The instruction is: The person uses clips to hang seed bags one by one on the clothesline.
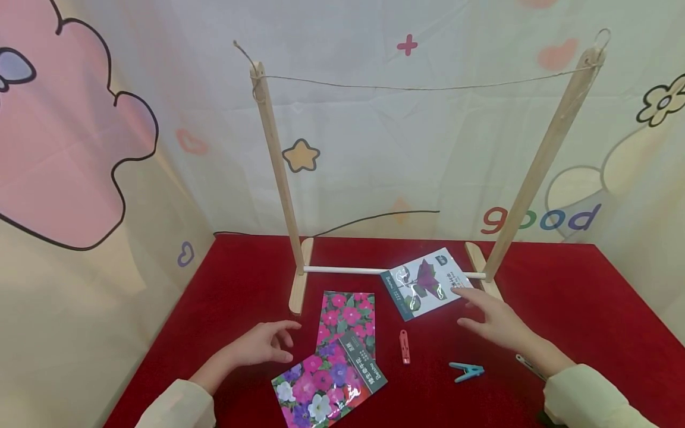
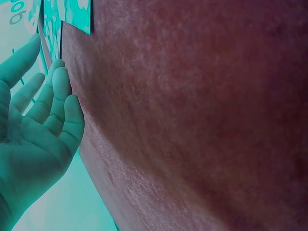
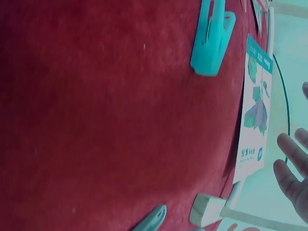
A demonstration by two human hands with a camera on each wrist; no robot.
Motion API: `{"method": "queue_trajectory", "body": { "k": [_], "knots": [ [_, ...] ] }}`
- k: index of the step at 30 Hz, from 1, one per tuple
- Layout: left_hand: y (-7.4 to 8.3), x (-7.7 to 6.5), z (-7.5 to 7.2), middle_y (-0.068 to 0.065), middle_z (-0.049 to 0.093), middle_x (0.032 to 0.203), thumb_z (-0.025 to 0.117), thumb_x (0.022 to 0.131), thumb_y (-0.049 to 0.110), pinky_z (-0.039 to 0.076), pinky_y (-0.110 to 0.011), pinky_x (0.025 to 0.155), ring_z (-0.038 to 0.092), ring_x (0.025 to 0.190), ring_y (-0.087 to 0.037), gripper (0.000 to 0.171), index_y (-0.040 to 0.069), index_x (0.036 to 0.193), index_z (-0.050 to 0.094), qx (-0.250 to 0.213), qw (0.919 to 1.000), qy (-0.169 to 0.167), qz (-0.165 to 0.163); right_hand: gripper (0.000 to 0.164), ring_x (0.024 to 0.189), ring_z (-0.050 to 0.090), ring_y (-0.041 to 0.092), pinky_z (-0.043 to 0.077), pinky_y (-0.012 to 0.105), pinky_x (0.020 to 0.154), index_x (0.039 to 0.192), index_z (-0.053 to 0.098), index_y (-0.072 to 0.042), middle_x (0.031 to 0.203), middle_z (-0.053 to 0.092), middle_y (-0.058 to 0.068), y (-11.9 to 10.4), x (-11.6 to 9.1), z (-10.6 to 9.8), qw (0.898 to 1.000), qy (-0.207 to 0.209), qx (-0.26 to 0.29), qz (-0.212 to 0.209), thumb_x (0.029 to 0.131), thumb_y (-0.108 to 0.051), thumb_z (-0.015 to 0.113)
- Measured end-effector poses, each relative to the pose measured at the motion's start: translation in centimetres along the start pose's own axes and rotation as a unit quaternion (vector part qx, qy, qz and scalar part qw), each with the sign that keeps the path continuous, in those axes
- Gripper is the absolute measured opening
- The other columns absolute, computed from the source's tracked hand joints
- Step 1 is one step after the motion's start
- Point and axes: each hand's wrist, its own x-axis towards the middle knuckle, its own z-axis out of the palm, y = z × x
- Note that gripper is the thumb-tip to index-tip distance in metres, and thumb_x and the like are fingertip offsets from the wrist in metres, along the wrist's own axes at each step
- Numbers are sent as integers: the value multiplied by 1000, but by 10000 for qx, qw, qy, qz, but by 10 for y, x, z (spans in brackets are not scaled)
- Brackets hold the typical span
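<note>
My left hand point(image 1: 262, 343), fingers loosely bent and holding nothing, hovers beside two seed packets. One packet with pink flowers point(image 1: 348, 315) lies partly under another with purple, pink and white flowers point(image 1: 323, 386). At the right, my right hand point(image 1: 495, 321) reaches with spread fingers to the edge of a white seed packet with a purple bloom point(image 1: 425, 282). Its fingertips overlap that packet in the head view, but stand apart from it in the right wrist view. A pink clothespin point(image 1: 404, 346) and a blue clothespin point(image 1: 467, 371) lie on the cloth between the hands.
A wooden frame with two posts point(image 1: 278, 172) stands at the back, a string point(image 1: 407, 88) tied across its top. Its white crossbar point(image 1: 342, 270) runs low, behind the white packet. A grey clothespin point(image 3: 153, 219) lies under the right forearm. Red cloth point(image 1: 214, 297) covers the table.
</note>
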Motion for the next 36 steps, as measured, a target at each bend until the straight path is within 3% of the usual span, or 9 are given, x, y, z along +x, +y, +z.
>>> {"method": "queue_trajectory", "body": {
  "k": [8,16,25,31,36],
  "knots": [
    [-3,0,2,-2,58,90,68,75,21,47,-27,63,54,70,-16,55,11,125,46,-49,9996,-284,26,59,96,56,30,53,32,72,126,45,-7,121,51,16,-7,4,14,9990,-277,244,-264,73,-10,70],
    [-6,-2,6,0,58,89,69,74,23,48,-28,66,54,74,-15,54,14,123,49,-98,9989,-415,-193,55,90,58,26,52,31,73,125,46,-5,121,50,16,-15,7,24,9944,-761,609,-416,75,-9,67],
    [-10,-3,9,0,59,92,68,76,22,49,-27,67,55,76,-16,52,14,123,49,-377,9982,-469,-76,50,87,54,23,49,21,70,125,47,-4,118,51,17,-21,14,36,9818,-1348,1294,-342,78,-11,64],
    [-10,0,13,-2,60,93,67,76,23,49,-28,69,56,76,-16,53,13,125,48,-641,9967,-501,23,49,81,52,12,48,20,69,125,46,-2,116,52,18,-27,19,40,9718,-1635,1680,-269,81,-14,62],
    [-10,3,16,-2,60,90,67,76,22,47,-27,68,55,76,-16,52,13,124,48,-579,9970,-517,55,47,77,52,7,49,20,67,125,47,-5,109,55,14,-30,22,46,9661,-1802,1844,-132,82,-16,61]
  ]
}}
